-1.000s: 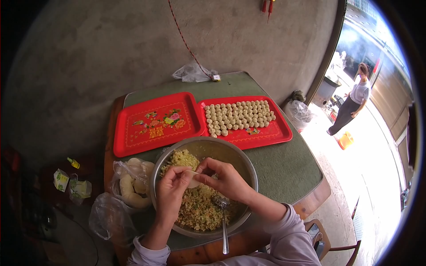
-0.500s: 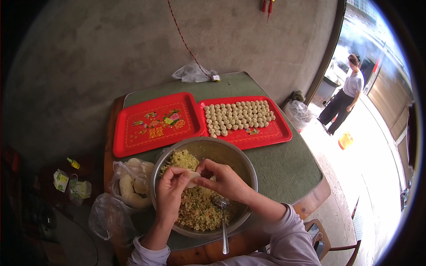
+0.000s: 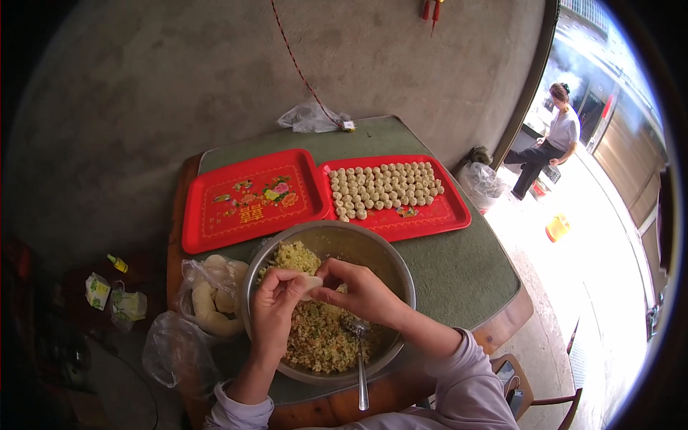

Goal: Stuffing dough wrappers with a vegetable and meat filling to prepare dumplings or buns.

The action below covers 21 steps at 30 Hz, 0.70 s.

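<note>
Over a large steel bowl (image 3: 398, 269), both hands pinch a small pale dough wrapper (image 3: 312, 285). My left hand (image 3: 276, 309) grips its left side with thumb and fingers. My right hand (image 3: 364, 292) has its fingers closed on the other edge; whether anything lies inside the wrapper is hidden. Below them, a chopped, crumbly filling (image 3: 319, 340) fills much of the bowl. A metal spoon (image 3: 362, 380) rests in it, its handle over the near rim. Left of the bowl, pale dough (image 3: 209, 309) lies in a clear plastic bag (image 3: 178, 351).
Behind the bowl, a red floral tray (image 3: 208, 208) sits beside another red tray (image 3: 448, 215) bearing rows of small filled dumplings (image 3: 387, 188). A crumpled plastic bag (image 3: 308, 118) lies by the wall. Through the doorway stands a person (image 3: 555, 140) near an orange-yellow bucket (image 3: 557, 228).
My hands hold almost the same pose on the wrapper, with only slight finger movement. Outside, the person has shifted left and lifted one leg.
</note>
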Motion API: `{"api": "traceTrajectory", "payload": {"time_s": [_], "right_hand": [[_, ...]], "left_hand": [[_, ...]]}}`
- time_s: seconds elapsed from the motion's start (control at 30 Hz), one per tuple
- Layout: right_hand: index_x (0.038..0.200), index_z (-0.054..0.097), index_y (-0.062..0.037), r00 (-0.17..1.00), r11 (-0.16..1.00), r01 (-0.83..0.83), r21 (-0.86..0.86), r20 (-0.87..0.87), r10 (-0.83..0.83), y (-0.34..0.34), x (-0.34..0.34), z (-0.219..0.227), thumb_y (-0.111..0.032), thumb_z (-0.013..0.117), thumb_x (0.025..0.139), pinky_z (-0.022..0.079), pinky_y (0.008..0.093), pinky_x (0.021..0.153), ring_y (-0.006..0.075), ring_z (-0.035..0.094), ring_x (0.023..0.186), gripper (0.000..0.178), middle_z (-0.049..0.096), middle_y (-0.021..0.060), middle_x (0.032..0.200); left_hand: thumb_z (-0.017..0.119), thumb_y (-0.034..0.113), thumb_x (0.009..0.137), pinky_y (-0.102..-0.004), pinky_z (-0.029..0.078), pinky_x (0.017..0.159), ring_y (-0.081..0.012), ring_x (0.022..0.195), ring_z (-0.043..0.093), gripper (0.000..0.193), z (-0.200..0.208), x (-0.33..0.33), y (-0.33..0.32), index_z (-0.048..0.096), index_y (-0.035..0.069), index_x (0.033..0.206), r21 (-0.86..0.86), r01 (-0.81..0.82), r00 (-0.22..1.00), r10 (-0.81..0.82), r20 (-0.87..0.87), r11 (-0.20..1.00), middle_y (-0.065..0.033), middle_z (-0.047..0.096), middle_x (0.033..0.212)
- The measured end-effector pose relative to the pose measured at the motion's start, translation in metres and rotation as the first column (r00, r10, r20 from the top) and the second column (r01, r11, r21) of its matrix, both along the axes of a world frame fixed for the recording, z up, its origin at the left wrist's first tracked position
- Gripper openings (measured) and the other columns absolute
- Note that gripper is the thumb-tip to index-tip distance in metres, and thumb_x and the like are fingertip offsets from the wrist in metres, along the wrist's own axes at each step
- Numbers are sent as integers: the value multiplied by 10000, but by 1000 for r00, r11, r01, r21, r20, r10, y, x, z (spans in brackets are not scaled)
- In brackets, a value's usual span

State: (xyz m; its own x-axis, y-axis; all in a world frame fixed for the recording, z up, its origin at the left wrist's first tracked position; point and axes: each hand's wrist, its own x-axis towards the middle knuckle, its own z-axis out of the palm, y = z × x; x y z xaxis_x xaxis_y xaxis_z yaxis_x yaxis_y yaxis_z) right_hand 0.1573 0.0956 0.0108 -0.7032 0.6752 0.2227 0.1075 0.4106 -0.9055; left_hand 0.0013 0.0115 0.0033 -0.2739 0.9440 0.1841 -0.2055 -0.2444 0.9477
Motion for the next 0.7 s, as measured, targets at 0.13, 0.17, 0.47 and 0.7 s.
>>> {"api": "traceTrajectory", "payload": {"time_s": [0.13, 0.17, 0.47, 0.7], "right_hand": [[969, 581, -14, 999, 999, 43, 9, -29, -43, 0, -1, 1, -149, 664, 896, 491, 310, 669, 140, 600, 716, 174, 627, 83, 796], [963, 582, -13, 996, 998, 58, -1, -61, -58, 0, -1, 1, -147, 660, 899, 488, 308, 665, 140, 592, 706, 168, 626, 81, 796], [953, 588, -13, 992, 998, 60, -34, -105, -63, 0, 0, -1, -149, 650, 909, 474, 300, 659, 138, 567, 709, 155, 622, 77, 805], [950, 589, -23, 998, 987, 18, 157, -65, -8, 0, -1, -3, -120, 653, 889, 495, 345, 673, 232, 619, 734, 130, 610, 108, 816]], "left_hand": [[613, 159, 958, -238, 445, 824, -64, 888, 552, 126, 0, 0, 1, 608, 36, 981, -20, -29, 999, 30, 21, 999, -1, 612, 938], [610, 142, 959, -227, 448, 816, -59, 882, 553, 113, 2, 1, 1, 598, 30, 976, -49, -39, 999, 40, 16, 998, 0, 609, 936], [607, 124, 961, -197, 435, 773, -38, 837, 521, 96, -5, 0, 1, 578, 35, 941, -60, -38, 999, 38, -13, 997, 14, 579, 900], [627, 46, 922, -235, 456, 711, -87, 806, 551, 76, -24, 2, -14, 577, 6, 961, 57, -214, 898, 219, -381, 975, -34, 564, 897]]}}
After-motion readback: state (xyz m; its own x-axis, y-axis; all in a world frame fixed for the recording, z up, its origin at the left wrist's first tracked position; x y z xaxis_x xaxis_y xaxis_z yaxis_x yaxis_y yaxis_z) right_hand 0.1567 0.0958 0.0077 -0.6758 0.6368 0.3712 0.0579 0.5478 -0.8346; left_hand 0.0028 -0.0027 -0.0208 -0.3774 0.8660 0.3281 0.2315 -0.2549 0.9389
